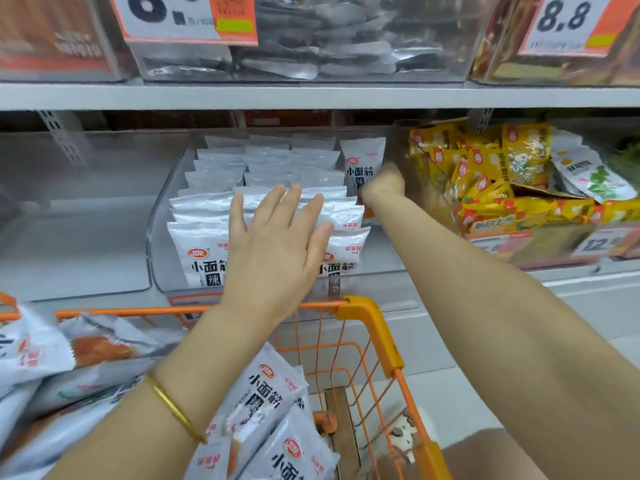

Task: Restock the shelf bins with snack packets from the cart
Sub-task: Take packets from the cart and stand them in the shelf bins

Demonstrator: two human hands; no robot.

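A clear shelf bin (162, 216) holds rows of upright white snack packets (207, 209). My left hand (277, 247) is spread flat, fingers straight, over the front rows of packets. My right hand (382, 185) reaches deep into the bin's right side and grips one upright white packet (362, 161) at the back of the right row. Below, an orange wire cart (367, 323) carries more white packets (256, 393) of the same kind.
An empty clear bin (76, 216) sits to the left. To the right, a bin of yellow snack packets (491, 181) with price tags. The shelf above (311, 95) holds more bins under 8.8 price cards. The cart's rim stands close against the shelf front.
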